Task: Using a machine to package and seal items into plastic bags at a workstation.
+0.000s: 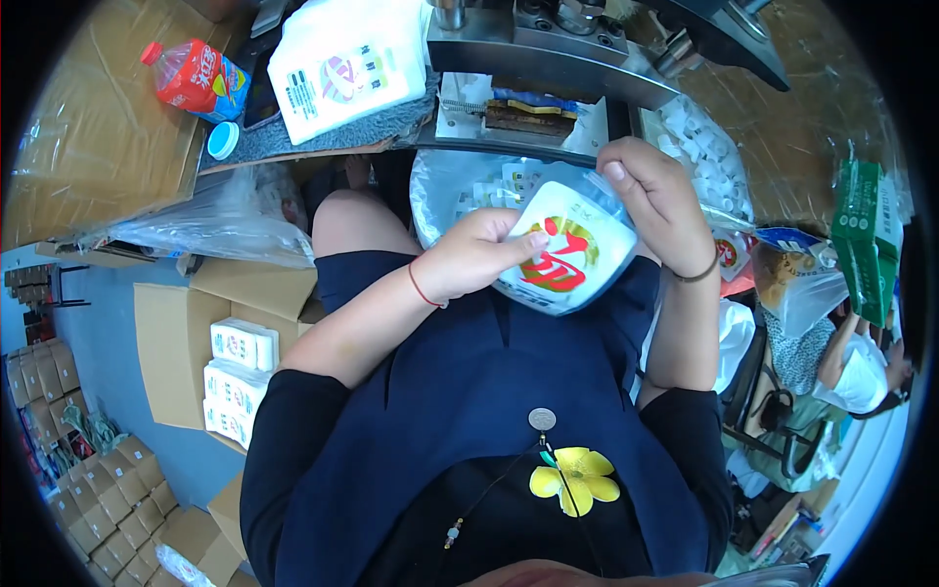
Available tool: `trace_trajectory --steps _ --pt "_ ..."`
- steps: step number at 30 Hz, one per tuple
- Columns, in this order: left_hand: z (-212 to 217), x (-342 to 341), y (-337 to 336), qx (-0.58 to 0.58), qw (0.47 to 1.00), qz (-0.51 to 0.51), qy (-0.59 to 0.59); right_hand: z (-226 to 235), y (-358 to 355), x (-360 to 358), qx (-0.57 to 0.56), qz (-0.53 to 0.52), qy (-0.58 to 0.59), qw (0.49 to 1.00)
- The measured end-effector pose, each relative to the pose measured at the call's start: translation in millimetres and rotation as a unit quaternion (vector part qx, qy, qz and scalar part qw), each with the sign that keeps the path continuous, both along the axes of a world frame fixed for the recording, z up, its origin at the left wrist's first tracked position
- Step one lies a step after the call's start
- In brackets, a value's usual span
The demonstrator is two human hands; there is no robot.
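Note:
Over my lap, a soft white plastic-wrapped pack (pixel 562 249) with red and green print is tilted between my two hands. My left hand (pixel 479 252) grips its left edge, with the thumb lying across the front. At the upper right corner, my right hand (pixel 657 201) has its fingers closed on the loose clear plastic end (pixel 606 191) of the wrapper. The contents of the pack are hidden by the print. Just beyond stands a metal machine (pixel 543 64) with a crossbar and an opening in its front.
Under the machine hangs a clear plastic bag (pixel 440 196) with printed scraps. White scraps (pixel 699 147) fill another bag at right. A stack of white printed wrappers (pixel 352 73) and a red-labelled bottle (pixel 201 78) stand at left. An open carton (pixel 171 342) holds white packs.

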State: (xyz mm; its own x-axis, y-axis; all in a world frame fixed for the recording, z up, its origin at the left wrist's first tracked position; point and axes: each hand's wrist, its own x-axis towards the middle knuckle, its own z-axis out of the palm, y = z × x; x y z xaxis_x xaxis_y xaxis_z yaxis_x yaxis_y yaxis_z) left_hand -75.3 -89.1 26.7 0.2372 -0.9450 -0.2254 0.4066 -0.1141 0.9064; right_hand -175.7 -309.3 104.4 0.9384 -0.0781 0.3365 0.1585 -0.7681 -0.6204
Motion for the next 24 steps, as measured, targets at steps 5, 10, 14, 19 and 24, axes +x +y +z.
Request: trace_trajectory --steps 5,10,14,19,24 --pt "-1 -10 -7 0.007 0.995 -0.014 0.094 5 -3 -11 0.017 -0.019 0.114 0.993" --pt "-8 -11 -11 0.015 0.992 -0.052 0.112 0 -8 -12 0.022 0.013 0.123 0.992" --pt "-11 -4 -7 -0.005 0.992 -0.025 0.122 -8 -38 -11 -0.146 -0.185 0.052 0.97" --pt "-12 33 -17 -0.008 0.982 0.099 0.16 -46 -99 -25 -0.249 -0.231 0.155 0.928" --pt "5 52 -24 0.021 0.978 0.105 0.18 -65 -99 -21 -0.22 -0.242 0.139 0.935"
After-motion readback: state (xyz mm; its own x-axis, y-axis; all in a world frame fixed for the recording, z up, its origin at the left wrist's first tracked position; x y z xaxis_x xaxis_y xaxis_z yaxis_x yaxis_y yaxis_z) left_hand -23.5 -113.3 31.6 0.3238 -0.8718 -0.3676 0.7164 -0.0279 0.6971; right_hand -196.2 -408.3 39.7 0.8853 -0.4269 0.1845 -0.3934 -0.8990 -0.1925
